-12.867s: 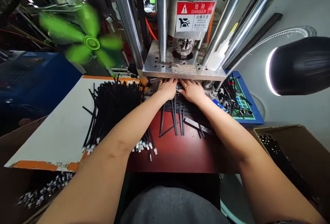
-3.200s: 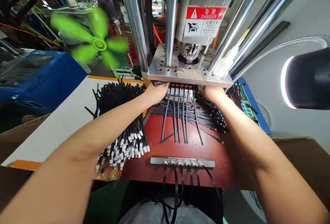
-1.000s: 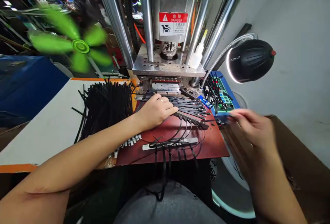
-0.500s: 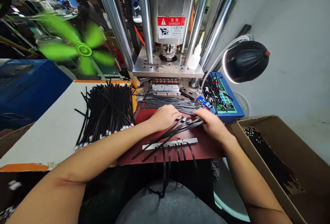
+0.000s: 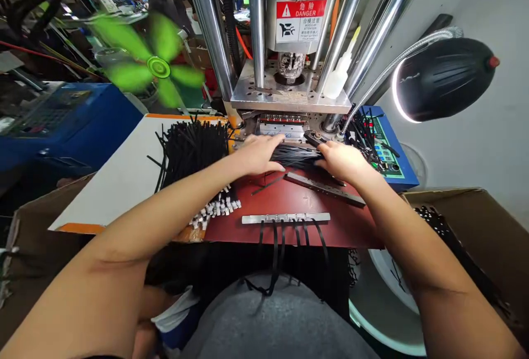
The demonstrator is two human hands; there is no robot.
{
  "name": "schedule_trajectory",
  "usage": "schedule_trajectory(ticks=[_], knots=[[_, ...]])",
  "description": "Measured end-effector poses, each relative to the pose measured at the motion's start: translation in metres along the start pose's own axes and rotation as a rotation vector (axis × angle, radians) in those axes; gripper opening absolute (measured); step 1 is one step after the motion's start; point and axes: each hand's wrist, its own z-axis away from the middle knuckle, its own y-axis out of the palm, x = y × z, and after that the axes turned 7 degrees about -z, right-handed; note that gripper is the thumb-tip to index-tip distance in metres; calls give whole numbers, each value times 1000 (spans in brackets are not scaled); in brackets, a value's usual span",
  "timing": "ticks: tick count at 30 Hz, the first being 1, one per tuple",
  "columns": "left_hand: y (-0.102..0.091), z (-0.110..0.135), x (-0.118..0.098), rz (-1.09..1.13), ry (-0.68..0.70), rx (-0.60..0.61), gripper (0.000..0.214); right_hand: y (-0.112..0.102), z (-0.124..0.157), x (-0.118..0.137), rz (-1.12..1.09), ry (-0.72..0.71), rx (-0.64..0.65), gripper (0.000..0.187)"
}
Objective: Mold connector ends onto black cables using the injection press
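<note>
My left hand (image 5: pixel 260 153) and my right hand (image 5: pixel 342 161) close from either side on a bundle of black cable pieces (image 5: pixel 294 155) lying on the red work surface (image 5: pixel 297 205), just in front of the press's lower mould (image 5: pixel 281 128). A dark metal jig bar (image 5: pixel 326 189) lies slanted below my right hand. Nearer me, a silver jig bar (image 5: pixel 286 218) holds several black cables that hang over the table's front edge.
A big pile of black cables with white ends (image 5: pixel 193 166) lies on a white board (image 5: pixel 119 177) at left. A green fan (image 5: pixel 154 65) spins behind. A black lamp (image 5: pixel 444 79), a blue control panel (image 5: pixel 384 152) and a cardboard box (image 5: pixel 471 238) sit at right.
Both hands moved forward toward the press, gathering the spread black cables into one bundle. The dark jig bar now lies bare on the red surface.
</note>
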Motion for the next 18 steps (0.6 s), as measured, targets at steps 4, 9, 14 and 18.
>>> schedule_trajectory(ticks=[4,9,14,18], knots=[[3,42,16,-163,119,208,36,15,43,0,-237,-234,-11,41],[25,110,-12,-186,350,374,17,41,108,23,-418,-419,28,27],[27,74,4,-354,233,242,20,37,67,0,-427,-319,-94,29],[26,-4,50,-296,-13,20,35,30,-34,-35,-425,-190,-267,31]])
